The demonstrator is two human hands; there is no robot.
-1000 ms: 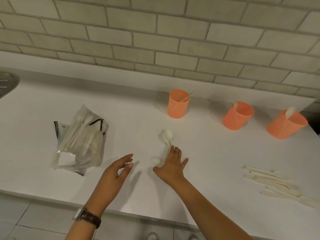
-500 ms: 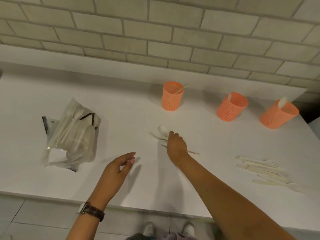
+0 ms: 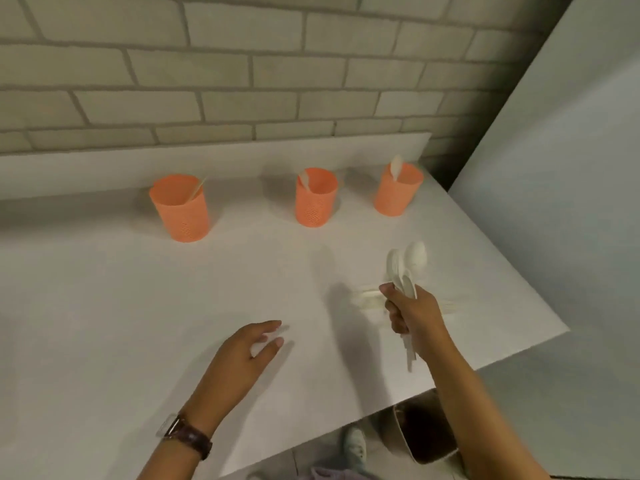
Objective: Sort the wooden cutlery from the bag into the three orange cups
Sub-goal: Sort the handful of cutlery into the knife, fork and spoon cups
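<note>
Up come the spoons (image 3: pixel 412 261), off the counter (image 3: pixel 104 323) where they lay half a second ago, and now bunched in the right hand (image 3: pixel 415 317), fingers curled tight round the handles, bowls pointing up, handle ends poking out below the fist. That fist hangs above the counter's right end, with the pale forks (image 3: pixel 367 299) lying flat on the surface just behind it. Left hand (image 3: pixel 247 351) is low over the counter, fingers loose and spread, holding nothing, wristwatch (image 3: pixel 188 436) on the wrist. Along the back stand the orange cups in a row: left cup (image 3: pixel 180 216) with a thin handle sticking out, middle cup (image 3: pixel 316 202) with one piece inside, right cup (image 3: pixel 398 195) showing a spoon bowl above its rim. Brick wall (image 3: pixel 242 81) behind.
</note>
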